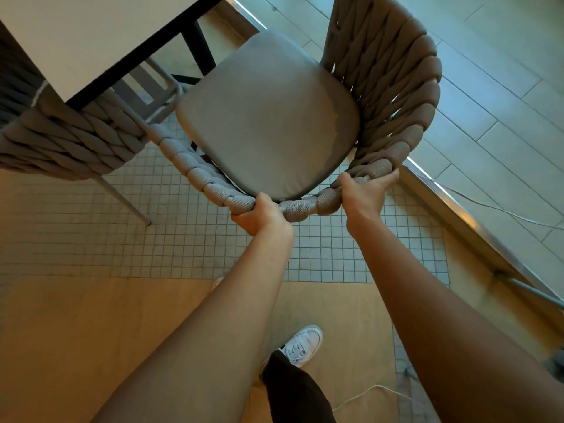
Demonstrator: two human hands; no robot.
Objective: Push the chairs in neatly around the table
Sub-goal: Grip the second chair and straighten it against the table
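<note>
Both hands grip the woven top rail of a chair (381, 96) from behind. The left hand (259, 213) is closed around the rail where its rope wrapping ends, thumb on top and fingers curled under. The right hand (364, 193) is closed on the rail just beside it, thumb over the inner edge and fingers stretched along the outer side towards the chair's right arm.

The chair's grey cushion (268, 117) lies fully in view, apart from the worktop (91, 32). The worktop's dark edge runs diagonally across the upper left, and its near corner sits above the gap between this chair and a second chair (61, 145). That second chair stands at the left, its woven back partly under the worktop's corner and one thin leg (128, 199) reaching down to the tiled floor (335, 254). The two chairs' rails come close together near the worktop's corner; whether they touch cannot be told.

A black worktop leg (198, 47) stands just beyond the cushion's far edge. To the right a metal strip (457, 215) divides the small tiles from larger pale tiles, and it passes close by the chair's right side. A thin cable (488, 206) trails across the pale tiles. A white shoe (302, 345) rests on the wooden floor below the arms.
</note>
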